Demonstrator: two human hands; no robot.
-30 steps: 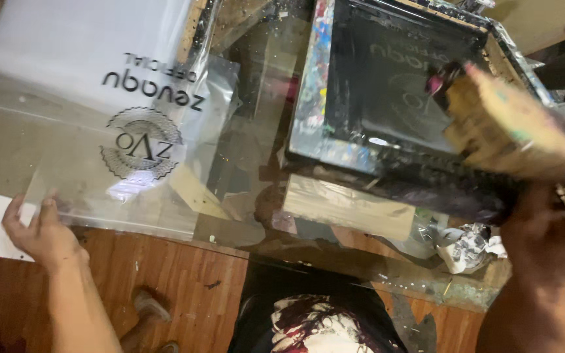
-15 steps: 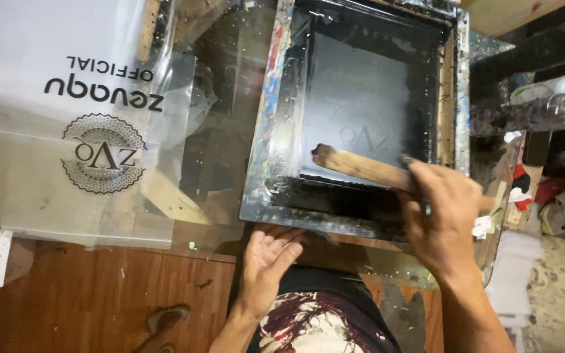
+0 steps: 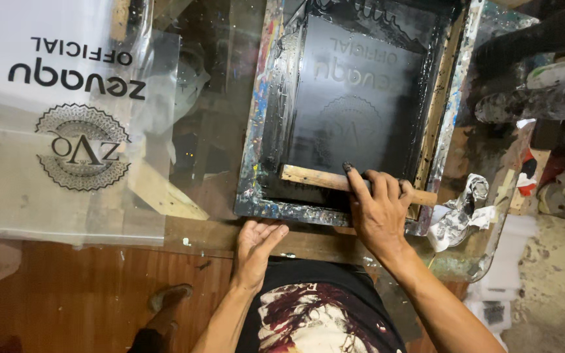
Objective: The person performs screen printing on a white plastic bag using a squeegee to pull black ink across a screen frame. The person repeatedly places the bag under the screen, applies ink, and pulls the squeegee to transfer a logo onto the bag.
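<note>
Here, the right hand (image 3: 379, 208) grips a wooden-handled squeegee (image 3: 325, 180), fingers curled over the handle and closed firmly on it. The squeegee lies crosswise along the near edge of a screen-printing frame (image 3: 256, 131), inside its ink-blackened well; its blade is hidden beneath the handle. The frame sits at the 12 o'clock position from the person, its border spattered with many colours of paint, and a faint design shows in the dark mesh (image 3: 358, 98).

The left hand (image 3: 258, 245) rests flat, fingers extended and holding nothing, with its fingertips just touching the frame's near rim at about 11 o'clock.

At 10 o'clock lie clear plastic bags (image 3: 67, 131) carrying a black printed emblem and lettering, spread over the table (image 3: 99, 268). A pale wooden strip (image 3: 161, 193) lies between the bags and the frame. At 2 o'clock a crumpled, ink-stained rag (image 3: 459, 212) sits just beside the frame's right corner.
</note>
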